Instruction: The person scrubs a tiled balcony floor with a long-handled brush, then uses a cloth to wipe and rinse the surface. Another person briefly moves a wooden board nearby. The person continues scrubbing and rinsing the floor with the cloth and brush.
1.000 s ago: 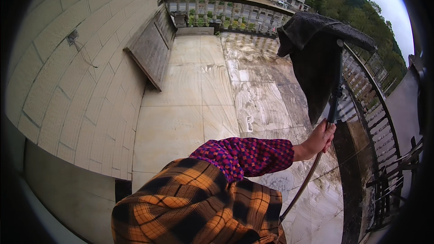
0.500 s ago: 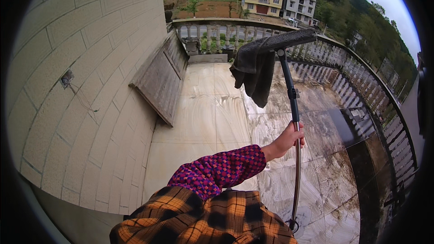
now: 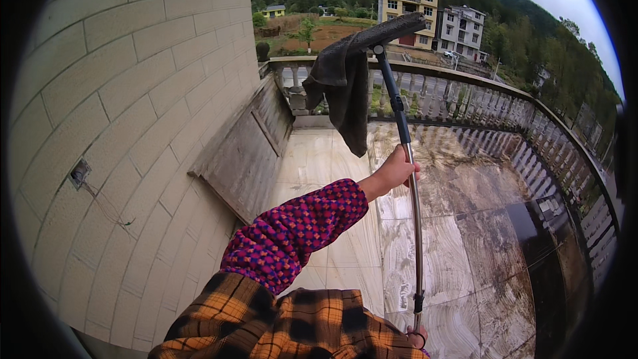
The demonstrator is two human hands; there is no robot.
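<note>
A long-handled mop [image 3: 413,226] is held up in front of me, its metal pole running nearly upright. Its wide, dark bar-shaped head [image 3: 392,32] is tilted, with the right end higher. Over the left part of that head hangs a dark grey cloth [image 3: 349,96]. My left hand [image 3: 396,169], at the end of a purple patterned sleeve, is closed round the upper pole. Low in the picture my right hand [image 3: 417,338] is wrapped round the pole's lower end, partly hidden by my plaid clothing.
On the left rises a tiled wall [image 3: 126,60] with a hole and loose wires. A wooden board [image 3: 239,153] leans against it. A stone balustrade [image 3: 465,93] borders the far and right sides. The tiled floor [image 3: 438,252] is wet, with dark dirt toward the right.
The mop and its cloth have gone up and to the left with my left hand. My right hand has come into sight at the pole's lower end. The view has tilted upward.
</note>
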